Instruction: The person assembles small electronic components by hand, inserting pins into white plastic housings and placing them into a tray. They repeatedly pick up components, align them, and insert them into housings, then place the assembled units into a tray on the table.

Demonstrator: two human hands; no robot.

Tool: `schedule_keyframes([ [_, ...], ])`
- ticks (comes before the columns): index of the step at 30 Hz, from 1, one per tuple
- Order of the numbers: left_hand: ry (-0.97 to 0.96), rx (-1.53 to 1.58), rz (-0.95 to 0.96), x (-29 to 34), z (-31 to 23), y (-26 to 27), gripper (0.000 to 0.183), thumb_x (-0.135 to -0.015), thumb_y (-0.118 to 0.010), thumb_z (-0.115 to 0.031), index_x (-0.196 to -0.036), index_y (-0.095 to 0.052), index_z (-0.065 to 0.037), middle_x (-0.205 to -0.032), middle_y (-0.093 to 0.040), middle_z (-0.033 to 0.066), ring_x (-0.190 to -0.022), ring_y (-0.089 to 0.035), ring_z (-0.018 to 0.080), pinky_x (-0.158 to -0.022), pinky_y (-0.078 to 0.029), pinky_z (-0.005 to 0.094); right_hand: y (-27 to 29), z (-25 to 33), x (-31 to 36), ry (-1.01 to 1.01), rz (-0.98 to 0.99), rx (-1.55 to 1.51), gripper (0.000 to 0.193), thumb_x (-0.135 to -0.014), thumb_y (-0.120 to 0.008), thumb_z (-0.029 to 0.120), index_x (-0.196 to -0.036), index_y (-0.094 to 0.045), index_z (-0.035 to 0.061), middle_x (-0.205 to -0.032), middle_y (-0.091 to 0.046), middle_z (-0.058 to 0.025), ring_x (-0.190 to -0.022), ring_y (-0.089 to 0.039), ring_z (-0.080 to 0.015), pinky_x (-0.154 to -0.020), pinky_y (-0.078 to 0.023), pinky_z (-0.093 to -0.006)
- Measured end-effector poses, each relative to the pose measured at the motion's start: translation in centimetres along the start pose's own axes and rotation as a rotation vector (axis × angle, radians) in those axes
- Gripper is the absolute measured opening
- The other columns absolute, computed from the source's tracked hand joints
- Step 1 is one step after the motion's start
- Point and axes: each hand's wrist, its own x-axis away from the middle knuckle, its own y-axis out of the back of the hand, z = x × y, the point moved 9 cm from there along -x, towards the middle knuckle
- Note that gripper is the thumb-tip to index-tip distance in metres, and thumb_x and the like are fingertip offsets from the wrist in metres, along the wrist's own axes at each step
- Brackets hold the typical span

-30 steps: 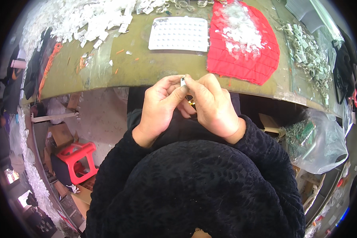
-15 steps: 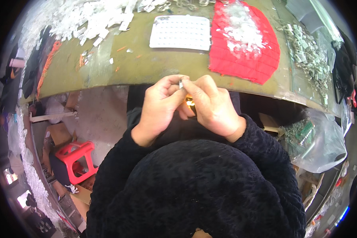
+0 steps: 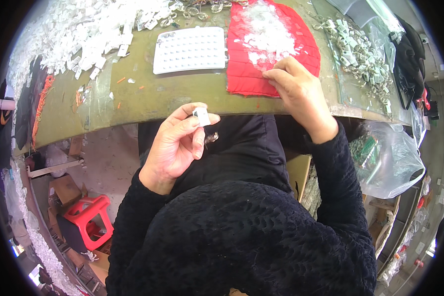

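My left hand (image 3: 170,145), just in front of the table's near edge, pinches a small white plastic piece (image 3: 203,118) with a dark spot on one side. By its lower fingers hangs a small brownish, shiny bit (image 3: 211,138), perhaps joined to the white piece; I cannot tell. My right hand (image 3: 301,89) is over the red quilted cloth (image 3: 241,81). Its thumb and fingertips are closed together beside the near end of a heap of clear, flat flakes (image 3: 271,42). What those fingertips hold, if anything, is too small to make out.
A white dimpled tray (image 3: 190,52) lies left of the cloth. Many white tags (image 3: 93,34) are heaped at the far left, and corded tags (image 3: 355,52) on the right. Below the table are a red stool (image 3: 91,222) and a clear plastic bag (image 3: 394,167).
My hands were together and have parted. The right one has reached forward and right onto the red cloth. The left keeps the white piece, lower and further left. The view has shifted.
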Motion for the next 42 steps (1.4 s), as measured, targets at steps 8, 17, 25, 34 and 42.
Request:
schedule_keyframes([
  [8,0.027,0.01,0.027,-0.4,1.1,-0.9,0.026,-0.096,-0.058,-0.009,-0.118,-0.058,0.005,-0.107,-0.068,0.0217,-0.068,-0.069,0.0172,-0.054,-0.06,0.0292,-2.0,-1.5,-1.2,0.022,0.184,0.014,0.009,-0.085,-0.064,0.011,-0.092,-0.059,0.0061,-0.086,-0.058,-0.0115,-0.078,-0.063,-0.0325,-0.066,-0.052,-0.0411],
  [17,0.007,-0.052,0.059,-0.3,1.6,-2.0,0.029,-0.098,-0.056,-0.015,-0.121,-0.054,0.003,-0.101,-0.068,0.0206,-0.059,-0.063,0.0195,-0.046,-0.052,0.0272,-1.9,1.0,-1.5,-0.004,0.165,-0.122,0.009,-0.09,-0.057,0.006,-0.098,-0.055,0.003,-0.087,-0.057,-0.0163,-0.081,-0.062,-0.038,-0.069,-0.051,-0.0445],
  [25,0.022,-0.017,0.062,0.0,1.8,-2.0,0.026,-0.101,-0.052,-0.019,-0.118,-0.054,0.001,-0.094,-0.068,0.0192,-0.053,-0.062,0.0181,-0.041,-0.05,0.0284,-2.8,8.0,-1.1,0.053,0.302,-0.5,0.017,-0.084,-0.059,0.0,-0.101,-0.055,0.0024,-0.088,-0.059,-0.0149,-0.082,-0.063,-0.0357,-0.069,-0.052,-0.0392],
  [34,0.044,-0.04,0.118,0.3,2.0,-2.3,0.021,-0.101,-0.056,-0.019,-0.108,-0.057,0.0,-0.091,-0.069,0.0172,-0.052,-0.062,0.0177,-0.044,-0.052,0.028,-1.8,10.1,-1.7,0.182,0.348,-0.547,0.02,-0.081,-0.058,-0.002,-0.1,-0.053,-0.0002,-0.082,-0.059,-0.0132,-0.073,-0.063,-0.0316,-0.063,-0.051,-0.0373],
  [42,0.012,-0.06,0.117,0.1,1.7,-2.6,0.021,-0.1,-0.057,-0.019,-0.106,-0.057,0.001,-0.089,-0.068,0.0149,-0.051,-0.061,0.0177,-0.042,-0.05,0.028,-2.4,9.3,-1.6,0.063,0.361,-0.51,0.019,-0.079,-0.063,0.003,-0.091,-0.048,0.0,-0.081,-0.058,-0.0183,-0.072,-0.063,-0.0378,-0.06,-0.051,-0.0414],
])
